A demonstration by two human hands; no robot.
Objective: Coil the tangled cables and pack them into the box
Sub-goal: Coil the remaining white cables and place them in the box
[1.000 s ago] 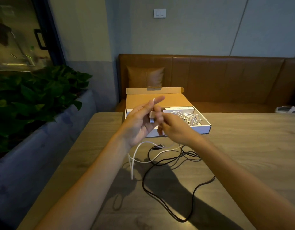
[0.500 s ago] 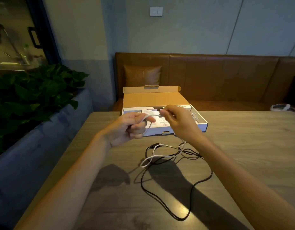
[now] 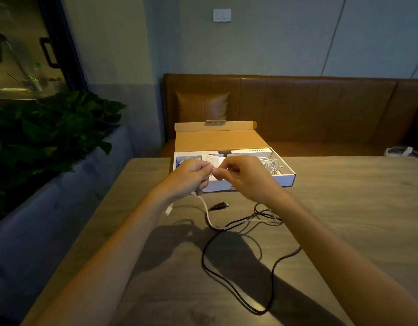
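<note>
Left hand: fingers curled round the white cable, trailed onto the table.
Right hand: pinched on that cable beside the left.
Change: hands were lowered, slack taken up; coiling judged begun.
Box: open behind; black cable unpacked.

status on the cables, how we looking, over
Left hand and right hand both pinching the white cable, in front of the box. Black cable loose on the table, crossing the white one. Box open, nothing blocking it.

Head-worn view looks forward and down, close over the table.
</note>
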